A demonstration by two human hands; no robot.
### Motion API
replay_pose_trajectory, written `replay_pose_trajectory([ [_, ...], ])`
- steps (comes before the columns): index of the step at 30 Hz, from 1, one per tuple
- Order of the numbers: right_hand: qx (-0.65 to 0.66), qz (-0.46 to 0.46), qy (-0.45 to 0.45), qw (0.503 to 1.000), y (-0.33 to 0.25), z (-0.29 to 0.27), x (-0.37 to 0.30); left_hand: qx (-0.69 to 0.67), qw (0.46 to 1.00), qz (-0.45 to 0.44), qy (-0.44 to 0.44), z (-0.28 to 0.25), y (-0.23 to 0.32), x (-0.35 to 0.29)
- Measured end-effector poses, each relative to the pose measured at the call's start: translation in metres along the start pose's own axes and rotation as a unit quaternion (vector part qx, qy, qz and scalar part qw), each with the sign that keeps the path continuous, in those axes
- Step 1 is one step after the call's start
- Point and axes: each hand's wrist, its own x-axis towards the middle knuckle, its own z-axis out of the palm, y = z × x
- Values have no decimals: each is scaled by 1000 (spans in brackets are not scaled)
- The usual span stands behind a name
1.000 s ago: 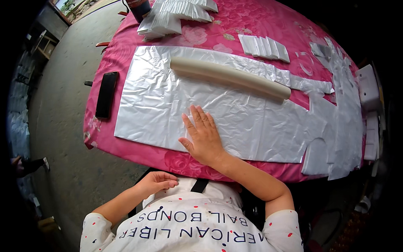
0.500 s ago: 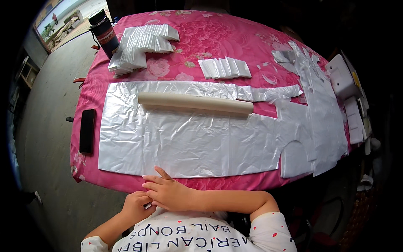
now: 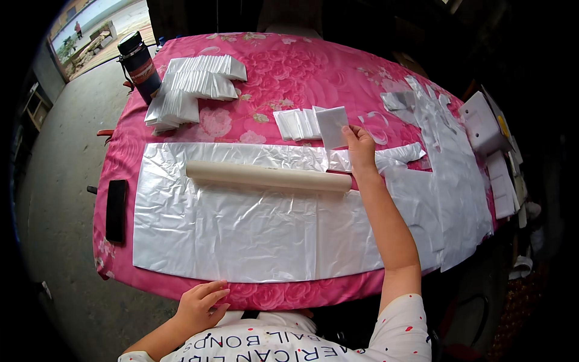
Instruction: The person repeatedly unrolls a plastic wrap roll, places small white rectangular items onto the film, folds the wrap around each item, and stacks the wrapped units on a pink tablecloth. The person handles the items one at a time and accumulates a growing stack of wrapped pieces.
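My right hand (image 3: 360, 148) reaches across the table and pinches the edge of a folded white plastic packet (image 3: 331, 128). The packet stands tilted at the right end of a short row of similar folded packets (image 3: 295, 125). My left hand (image 3: 203, 304) rests at the table's front edge with its fingers loosely apart and nothing in it. Between the two hands lies a large, smooth stack of whitish plastic sheeting (image 3: 253, 235). On top of the sheeting sits a long beige tube (image 3: 265, 177); my right wrist is beside its right end.
Rows of folded packets (image 3: 199, 85) fill the back left beside a dark bottle (image 3: 140, 71). A black phone (image 3: 116, 211) lies at the left edge. Loose plastic scraps (image 3: 461, 181) cover the right side, with white boxes (image 3: 482, 123) beyond. The pink floral cloth (image 3: 283, 72) covers the table.
My right hand has left my left hand, gone forward and right, and taken hold of the rightmost folded packet. My left hand stays near the front edge, its fingers now apart. The view has shifted slightly.
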Motion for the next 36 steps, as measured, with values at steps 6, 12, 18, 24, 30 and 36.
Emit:
replay_pose_trajectory([
  [6, -397, 7, 97, 913, 68, -30, 91, -5, 1000, 5, 1, -1, -3, 5],
  [12, -569, -147, 84, 805, 23, -11, 45, 8, 1000, -2, -8, -2, -7, 7],
  [18, -422, -211, -317, 823, -25, -1, -74, 17, 997, 67, -27, 6, -7, 29],
  [24, -487, -147, -289, 811, -39, -26, -159, 9, 994, 108, -36, 32, -7, 82],
  [30, -392, -131, -380, 827, -46, -36, -234, 24, 993, 114, 4, 73, -3, 120],
  [36, -543, -146, -268, 783, -23, -115, -198, 33, 980, 185, -62, 86, 21, 138],
])
